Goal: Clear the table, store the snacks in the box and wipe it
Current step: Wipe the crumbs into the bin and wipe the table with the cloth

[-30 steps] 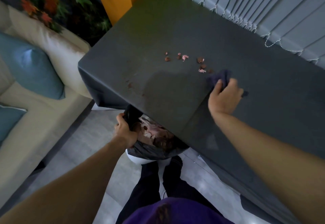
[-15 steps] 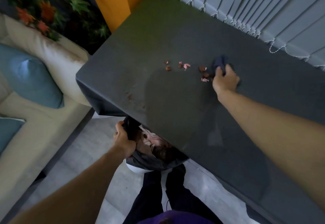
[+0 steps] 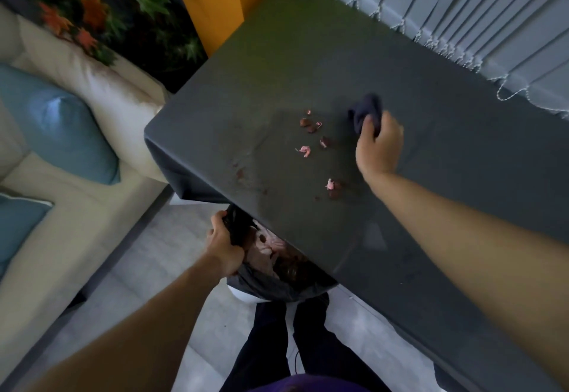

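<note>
The step in hand looks like sweeping the crumbs [image 3: 308,123] off the table [image 3: 308,52] into the bag [image 3: 261,287] held under its near edge. To do it well, I judge the cloth [image 3: 365,111] should start beyond the farthest bits and be drawn toward the bag in one broad, flat pass. A bunched cloth may flick the light pink scraps sideways or skip over them. The crumbs lie scattered in a loose line from mid-table toward the near edge, so a stroke aimed along that line should gather them. The reddish smears [image 3: 240,173] near the edge will likely need a firmer rub afterwards. The bag mouth should sit tight against the table edge, right under where the stroke ends, or bits may drop to the floor. The right hand [image 3: 380,148] has its fingers curled round the dark cloth, which is wadded and rests on the table just to the right of the crumbs. The left hand [image 3: 223,247] is closed on the bag's black rim, holding it open below the table edge; brown and pink scraps show inside. No snack box is in view.
</note>
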A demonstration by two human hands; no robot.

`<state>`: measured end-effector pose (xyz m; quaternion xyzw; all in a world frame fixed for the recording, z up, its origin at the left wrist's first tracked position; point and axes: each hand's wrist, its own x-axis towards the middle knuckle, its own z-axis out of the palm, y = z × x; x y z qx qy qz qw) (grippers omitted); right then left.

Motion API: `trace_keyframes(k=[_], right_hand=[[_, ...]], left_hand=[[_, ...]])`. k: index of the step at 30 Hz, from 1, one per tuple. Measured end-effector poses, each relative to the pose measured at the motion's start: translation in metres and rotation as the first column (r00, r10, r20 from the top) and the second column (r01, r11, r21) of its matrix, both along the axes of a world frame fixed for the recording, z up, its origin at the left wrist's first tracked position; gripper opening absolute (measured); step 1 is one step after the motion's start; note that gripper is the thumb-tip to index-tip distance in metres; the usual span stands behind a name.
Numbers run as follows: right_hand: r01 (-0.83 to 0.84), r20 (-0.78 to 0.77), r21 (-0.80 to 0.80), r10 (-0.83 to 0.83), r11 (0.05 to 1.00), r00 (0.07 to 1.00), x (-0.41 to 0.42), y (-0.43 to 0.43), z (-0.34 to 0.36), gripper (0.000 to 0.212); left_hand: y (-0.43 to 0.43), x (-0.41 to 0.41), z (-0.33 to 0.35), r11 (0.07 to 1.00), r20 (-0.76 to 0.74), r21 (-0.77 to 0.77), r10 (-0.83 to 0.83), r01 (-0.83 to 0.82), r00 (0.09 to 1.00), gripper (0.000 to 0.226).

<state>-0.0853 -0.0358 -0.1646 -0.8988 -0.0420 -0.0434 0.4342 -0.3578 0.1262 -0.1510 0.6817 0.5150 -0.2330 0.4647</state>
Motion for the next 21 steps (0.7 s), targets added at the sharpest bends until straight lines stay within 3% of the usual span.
trace_keyframes(k=[2, 6, 10, 14, 19, 21], right_hand=[[-0.059, -0.063, -0.092, 0.053, 0.994, 0.997, 0.027, 0.016, 0.000, 0.025], [-0.440, -0.320, -0.243, 0.357, 0.865, 0.878, 0.045, 0.047, -0.005, 0.043], [-0.622, -0.285, -0.202, 0.562, 0.757, 0.776, 0.015, 0.052, -0.003, 0.043], [-0.657, -0.252, -0.129, 0.616, 0.743, 0.746, -0.013, 0.029, 0.009, 0.030], [-0.505, -0.187, -0.117, 0.481, 0.855, 0.857, -0.017, -0.005, 0.009, 0.027], [-0.528, -0.155, -0.152, 0.507, 0.835, 0.848, -0.021, -0.013, 0.006, 0.028]], left_hand=[[0.002, 0.000, -0.001, 1.000, -0.001, 0.001, -0.001, 0.001, 1.000, 0.077], [0.004, 0.001, -0.003, 1.000, -0.005, -0.012, -0.002, 0.002, 1.000, 0.077], [0.004, 0.000, -0.003, 0.999, -0.013, -0.022, -0.024, 0.024, 1.000, 0.076], [0.004, -0.001, -0.002, 0.999, -0.022, -0.013, -0.048, 0.048, 0.999, 0.077], [0.000, -0.002, -0.002, 0.999, -0.031, -0.021, -0.048, 0.047, 0.998, 0.082], [-0.003, -0.003, -0.002, 0.999, -0.035, -0.021, -0.037, 0.037, 0.999, 0.084]])
